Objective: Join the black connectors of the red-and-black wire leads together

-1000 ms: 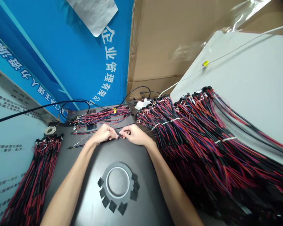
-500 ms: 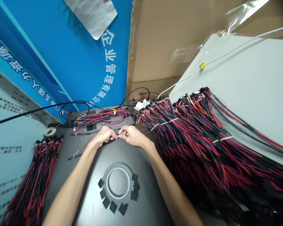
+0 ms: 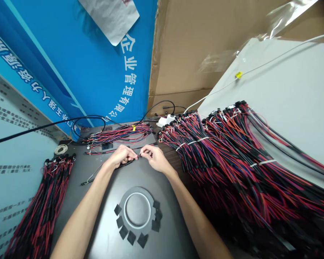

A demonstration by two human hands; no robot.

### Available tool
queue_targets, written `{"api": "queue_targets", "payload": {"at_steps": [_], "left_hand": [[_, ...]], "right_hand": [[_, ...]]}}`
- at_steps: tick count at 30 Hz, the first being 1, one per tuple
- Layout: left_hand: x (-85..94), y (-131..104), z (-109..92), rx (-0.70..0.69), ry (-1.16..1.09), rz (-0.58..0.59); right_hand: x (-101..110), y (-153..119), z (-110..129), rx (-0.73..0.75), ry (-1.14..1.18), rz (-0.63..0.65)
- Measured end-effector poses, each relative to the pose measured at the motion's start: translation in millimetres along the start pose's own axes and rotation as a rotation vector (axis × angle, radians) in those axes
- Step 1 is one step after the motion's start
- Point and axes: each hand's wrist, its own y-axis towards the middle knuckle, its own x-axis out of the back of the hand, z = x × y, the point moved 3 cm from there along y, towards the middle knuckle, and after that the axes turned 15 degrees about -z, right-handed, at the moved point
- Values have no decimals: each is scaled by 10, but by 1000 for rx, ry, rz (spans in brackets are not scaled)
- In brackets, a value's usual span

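Note:
My left hand (image 3: 123,155) pinches a thin dark cable (image 3: 125,164) near the middle of the dark table. Just to its right, my right hand (image 3: 153,157) has its fingertips closed on the same cable, with a small gap between the two hands. The cable trails left to a connector end (image 3: 83,183) with a pale loose wire. Nearer to me lies a round grey disc (image 3: 137,209) with several black tape pieces (image 3: 131,237) stuck around its edge. What exactly is between my fingertips is too small to tell.
Behind my hands lies a bundle of red and black wires (image 3: 118,135). Large wire bundles (image 3: 221,144) fill the right side, another bundle (image 3: 54,187) lies left. A white coil (image 3: 61,149) and white plug (image 3: 166,120) stand farther back.
My fingertips have moved slightly apart, showing a short piece of cable between them. The whole view has shifted a little, with things appearing farther right.

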Motion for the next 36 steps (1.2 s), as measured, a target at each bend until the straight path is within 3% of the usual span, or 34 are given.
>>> {"api": "queue_targets", "payload": {"at_steps": [3,8,12,19,21,24,27,36], "left_hand": [[-4,2,-1,2,7,-11],[-5,2,-3,-13,46,-31],[-2,-7,-9,-47,44,-24],[21,-63,-58,-173,-9,-9],[31,-79,-85,-214,-27,-22],[46,-89,-113,-269,-39,-52],[55,-76,-106,-295,-49,-70],[-13,-46,-51,-165,-72,-75]], "right_hand": [[12,4,-17,-10,6,5],[4,38,-93,-75,314,-40],[16,75,-92,-112,408,-72],[434,153,-20,-69,213,-244],[498,153,-51,-114,190,-215],[470,128,-109,-222,252,-116],[403,100,-154,-334,334,-98],[295,103,-312,-370,389,-292]]}}
